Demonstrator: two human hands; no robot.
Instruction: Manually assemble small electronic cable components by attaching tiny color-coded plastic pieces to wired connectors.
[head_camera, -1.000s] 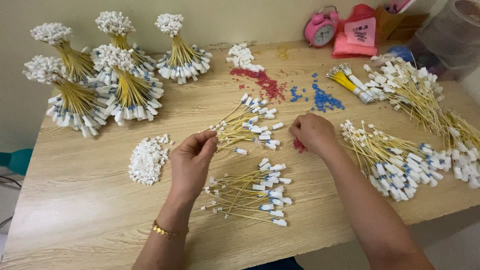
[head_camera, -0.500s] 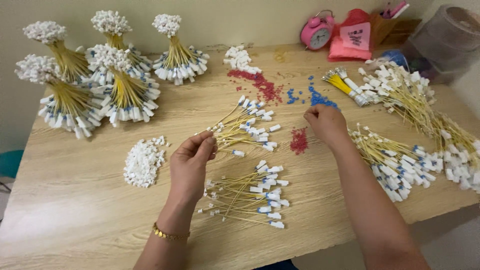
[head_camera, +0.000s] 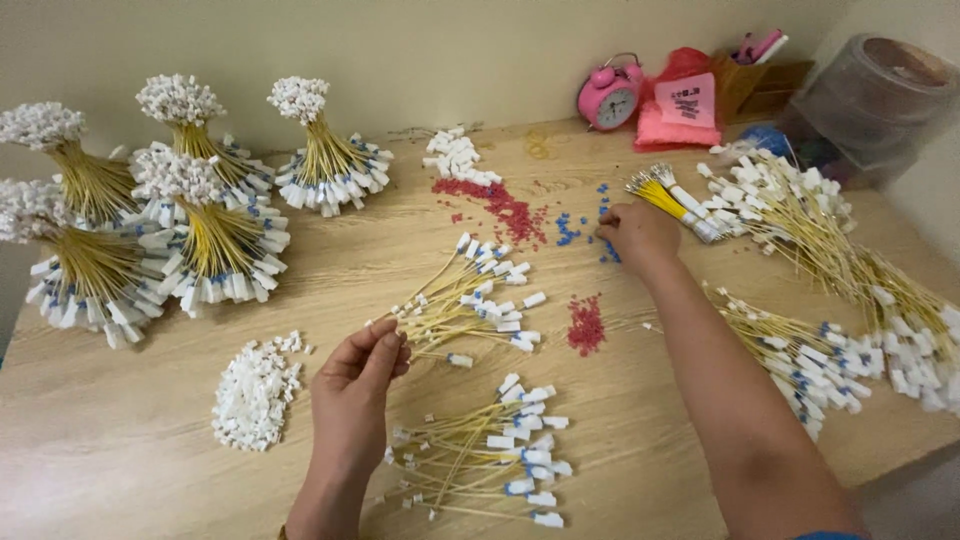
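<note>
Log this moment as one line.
left hand: pinching yellow wire bundle | right hand: on blue beads | table: red beads between

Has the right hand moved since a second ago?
Yes. The right hand went away from the person, from beside the small red bead pile up to the blue beads, nearer the pink alarm clock.
</note>
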